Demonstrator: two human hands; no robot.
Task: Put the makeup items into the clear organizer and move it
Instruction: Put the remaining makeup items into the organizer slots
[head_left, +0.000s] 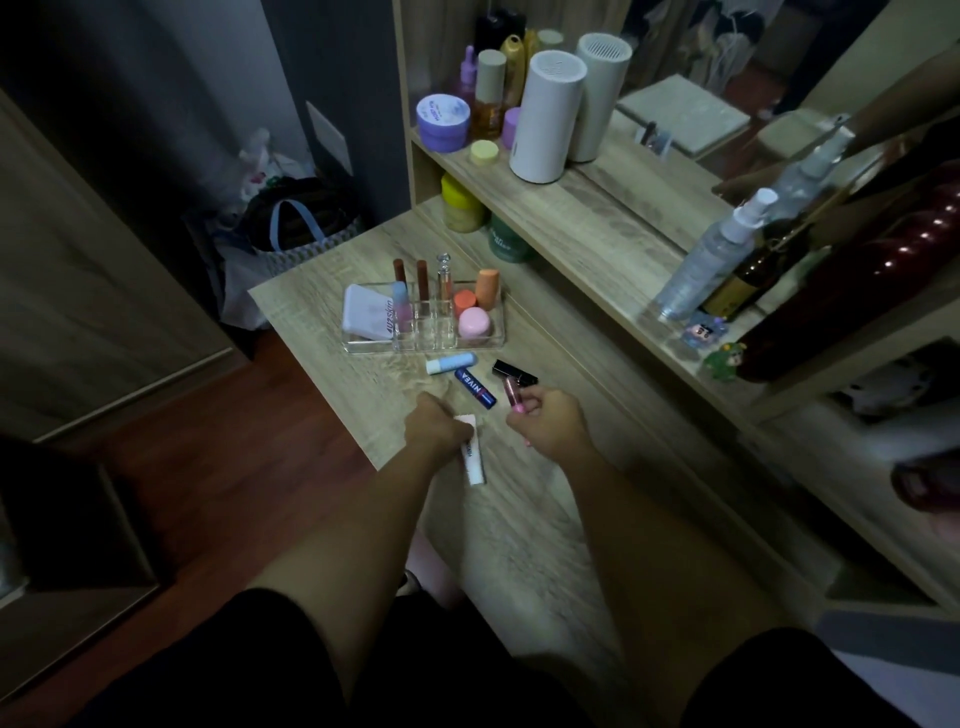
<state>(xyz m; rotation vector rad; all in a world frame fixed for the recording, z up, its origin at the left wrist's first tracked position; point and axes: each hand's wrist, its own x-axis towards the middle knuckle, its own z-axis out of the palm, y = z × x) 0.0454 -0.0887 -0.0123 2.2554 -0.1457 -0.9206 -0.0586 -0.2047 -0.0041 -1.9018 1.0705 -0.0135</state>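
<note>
The clear organizer (374, 345) stands on the wooden dresser top, holding a white compact (366, 312), several lip tubes and small orange and pink jars. In front of it lie a light blue stick (451, 362), a dark blue Nivea stick (475, 387) and a black lipstick case (511, 371). My left hand (439, 428) is closed on a white tube (474, 460) that rests on the wood. My right hand (550, 421) grips a small pink tube (513, 393) just right of the Nivea stick.
A raised shelf (597, 228) behind the organizer carries jars, bottles and two white cylinders (545, 117). A spray bottle (706, 260) and a dark red vase (857, 275) stand at the right. A bag (291, 228) sits on the floor left of the dresser edge.
</note>
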